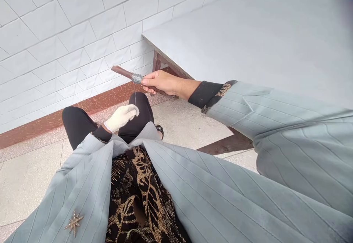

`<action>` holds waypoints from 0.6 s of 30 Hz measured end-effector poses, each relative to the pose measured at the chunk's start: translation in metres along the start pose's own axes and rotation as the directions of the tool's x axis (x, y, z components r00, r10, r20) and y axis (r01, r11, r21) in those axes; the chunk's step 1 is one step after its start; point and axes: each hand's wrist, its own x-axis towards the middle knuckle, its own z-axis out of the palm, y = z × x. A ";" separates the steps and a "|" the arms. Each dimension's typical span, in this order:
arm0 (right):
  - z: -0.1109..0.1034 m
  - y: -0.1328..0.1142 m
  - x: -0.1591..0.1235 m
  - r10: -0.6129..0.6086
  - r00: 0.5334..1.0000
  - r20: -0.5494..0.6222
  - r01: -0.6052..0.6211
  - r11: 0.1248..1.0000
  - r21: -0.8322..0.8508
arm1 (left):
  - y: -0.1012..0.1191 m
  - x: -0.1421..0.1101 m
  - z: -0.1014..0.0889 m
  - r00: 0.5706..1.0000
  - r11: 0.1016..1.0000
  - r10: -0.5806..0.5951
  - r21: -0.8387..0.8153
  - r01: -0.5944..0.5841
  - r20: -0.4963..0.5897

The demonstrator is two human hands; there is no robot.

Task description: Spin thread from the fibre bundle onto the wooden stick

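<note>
Brown stick [121, 71] was clamped in right hand [162, 82], presumably steadying its wire coil [136, 78]; gloved left hand [123, 117] pinched the strand [135, 95], apparently for tension

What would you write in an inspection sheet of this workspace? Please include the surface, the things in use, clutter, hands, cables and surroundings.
Surface: pale tabletop on a brown frame.
Things in use: brown stick with a grey wire winding around it; a thin strand runs down from the winding.
Clutter: nothing seen.
Right hand: bare, closed around the stick beside the winding.
Left hand: white-gloved, curled on the strand's lower end.
Cables: nothing seen.
Surroundings: white tiled wall, reddish-brown skirting, speckled floor.
</note>
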 end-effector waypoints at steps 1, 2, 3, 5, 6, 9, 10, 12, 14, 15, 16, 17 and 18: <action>0.000 0.001 0.001 0.043 0.999 -0.030 -0.046 0.995 -0.087 | 0.002 0.000 0.000 1.000 0.996 0.016 0.086 -0.017 0.016; 0.001 0.001 0.001 0.074 0.996 -0.057 -0.083 0.978 -0.193 | 0.003 0.000 0.000 0.999 0.985 0.031 0.170 -0.035 0.028; 0.001 0.000 0.000 0.085 0.993 -0.080 -0.106 0.942 -0.318 | 0.005 0.000 0.000 0.998 0.967 0.039 0.251 -0.048 0.041; 0.001 -0.002 -0.002 0.057 0.995 -0.085 -0.097 0.794 -0.600 | 0.006 0.000 -0.001 0.997 0.916 0.043 0.396 -0.063 0.058; 0.001 -0.003 -0.003 0.034 0.997 -0.066 -0.071 0.682 -0.728 | 0.007 0.001 -0.001 0.997 0.886 0.043 0.460 -0.067 0.061; 0.003 -0.005 -0.007 0.036 0.999 0.026 0.013 0.329 -0.944 | 0.008 0.001 0.001 0.997 0.806 0.031 0.589 -0.063 0.064; 0.004 -0.004 -0.007 0.065 0.996 0.055 0.037 0.249 -0.968 | 0.009 0.001 0.001 0.998 0.788 0.026 0.613 -0.060 0.065; 0.005 -0.002 -0.006 0.141 0.983 0.117 0.095 0.158 -0.983 | 0.013 0.000 0.000 0.998 0.767 0.026 0.639 -0.061 0.063; 0.005 0.001 -0.006 0.232 0.949 0.212 0.175 0.169 -0.970 | 0.017 0.000 -0.005 0.999 0.765 0.036 0.642 -0.053 0.040; 0.005 0.002 -0.006 0.275 0.923 0.270 0.213 0.219 -0.952 | 0.018 0.000 -0.008 0.999 0.774 0.042 0.632 -0.045 0.020; 0.004 0.003 -0.006 0.312 0.890 0.331 0.240 0.297 -0.924 | 0.018 0.001 -0.013 0.999 0.790 0.050 0.612 -0.035 -0.008; 0.004 0.003 -0.007 0.337 0.854 0.395 0.253 0.394 -0.884 | 0.017 0.002 -0.017 0.997 0.815 0.061 0.579 -0.028 -0.038; 0.004 0.003 -0.008 0.348 0.815 0.463 0.258 0.498 -0.828 | 0.015 0.003 -0.022 0.995 0.848 0.074 0.530 -0.026 -0.070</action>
